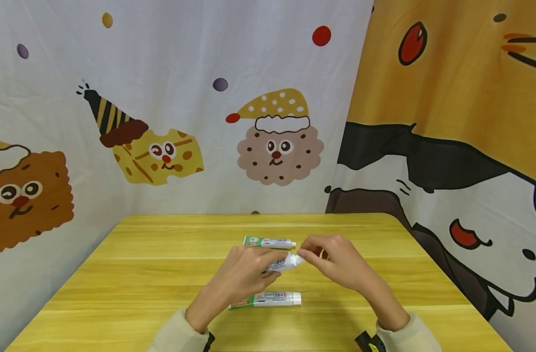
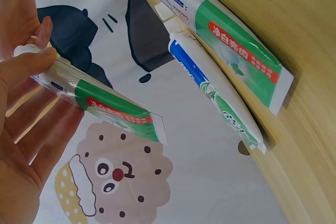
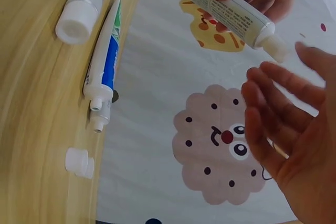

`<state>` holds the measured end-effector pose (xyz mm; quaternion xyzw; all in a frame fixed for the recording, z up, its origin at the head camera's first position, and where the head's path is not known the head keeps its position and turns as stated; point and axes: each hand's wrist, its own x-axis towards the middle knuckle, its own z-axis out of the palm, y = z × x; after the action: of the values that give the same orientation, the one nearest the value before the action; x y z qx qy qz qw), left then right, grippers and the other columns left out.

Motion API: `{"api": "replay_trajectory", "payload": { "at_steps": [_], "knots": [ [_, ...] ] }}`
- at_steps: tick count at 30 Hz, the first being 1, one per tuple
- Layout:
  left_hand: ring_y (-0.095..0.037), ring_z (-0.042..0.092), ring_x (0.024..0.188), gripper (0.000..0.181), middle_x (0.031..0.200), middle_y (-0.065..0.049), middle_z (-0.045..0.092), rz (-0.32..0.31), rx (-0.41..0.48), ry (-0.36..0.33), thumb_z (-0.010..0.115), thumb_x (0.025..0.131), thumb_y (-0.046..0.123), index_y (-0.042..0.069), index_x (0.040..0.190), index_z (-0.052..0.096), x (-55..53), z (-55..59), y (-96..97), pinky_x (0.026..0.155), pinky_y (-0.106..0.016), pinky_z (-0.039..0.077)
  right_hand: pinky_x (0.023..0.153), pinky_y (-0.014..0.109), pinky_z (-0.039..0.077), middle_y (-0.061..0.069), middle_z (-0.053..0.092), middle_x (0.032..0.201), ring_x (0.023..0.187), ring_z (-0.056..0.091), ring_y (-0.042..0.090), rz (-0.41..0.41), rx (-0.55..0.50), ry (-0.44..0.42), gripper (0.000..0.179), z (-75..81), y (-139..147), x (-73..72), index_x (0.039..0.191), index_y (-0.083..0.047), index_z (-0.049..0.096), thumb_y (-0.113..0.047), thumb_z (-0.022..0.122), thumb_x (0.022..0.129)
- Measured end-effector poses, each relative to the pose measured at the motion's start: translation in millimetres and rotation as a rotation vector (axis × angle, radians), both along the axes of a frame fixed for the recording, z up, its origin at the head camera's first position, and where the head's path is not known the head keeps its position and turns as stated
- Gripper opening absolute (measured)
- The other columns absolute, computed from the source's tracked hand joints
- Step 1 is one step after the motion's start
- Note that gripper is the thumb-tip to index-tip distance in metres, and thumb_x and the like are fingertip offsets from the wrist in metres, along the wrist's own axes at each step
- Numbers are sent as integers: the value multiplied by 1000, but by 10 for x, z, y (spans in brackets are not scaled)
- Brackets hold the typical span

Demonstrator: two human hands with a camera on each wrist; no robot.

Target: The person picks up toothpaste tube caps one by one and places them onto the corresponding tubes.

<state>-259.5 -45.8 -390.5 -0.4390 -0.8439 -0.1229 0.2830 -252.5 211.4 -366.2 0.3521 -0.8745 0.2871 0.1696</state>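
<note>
My left hand (image 1: 252,268) grips a toothpaste tube (image 2: 115,106) with a green-and-red printed tail, thumb across its body. The tube's narrow white end (image 3: 274,48) points toward my right hand (image 3: 294,114). That hand's thumb and fingers are spread on either side of this end, with gaps showing around it in the right wrist view. On the wooden table, a larger toothpaste tube (image 1: 277,299) with its white cap on lies nearest me. Farther back is an uncapped tube (image 3: 102,72) with a blue band, and another bare nozzle (image 3: 100,121) shows just beyond it.
Two loose white caps (image 3: 77,159) stand close together on the table (image 1: 162,274). Behind its far edge hangs a white curtain (image 1: 175,58) with cartoon prints, and an orange cartoon curtain (image 1: 461,93) is on the right.
</note>
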Motion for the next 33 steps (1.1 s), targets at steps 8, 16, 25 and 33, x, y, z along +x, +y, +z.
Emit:
{"api": "replay_trajectory", "payload": {
  "at_steps": [8,16,25,33],
  "knots": [
    [1,58,58,39,110,7,80,2,4,-2,87,83,27,22,120,77,-2,14,5,47,-9,28,64,25,57,-10,73,96,77,62,0,101,-57,11,27,22,39,4,104,-22,70,-5,81,85],
    [0,58,58,40,109,7,80,6,3,4,87,83,29,22,120,76,4,12,2,46,-9,27,62,25,56,-9,72,89,75,60,-1,100,-41,12,17,24,36,-2,96,-21,72,-8,80,87],
    [4,49,56,40,109,7,80,-4,9,10,88,83,28,22,120,76,8,7,-2,45,-9,22,60,24,55,-19,64,76,66,56,-4,64,-6,8,17,21,15,-4,85,-27,69,-15,74,94],
    [2,51,57,40,110,7,79,-4,10,1,88,83,27,22,121,76,12,19,5,45,-9,22,56,21,49,-18,55,65,57,49,-4,26,-3,-16,24,-3,17,-13,78,-28,63,-22,66,102]
  ]
}}
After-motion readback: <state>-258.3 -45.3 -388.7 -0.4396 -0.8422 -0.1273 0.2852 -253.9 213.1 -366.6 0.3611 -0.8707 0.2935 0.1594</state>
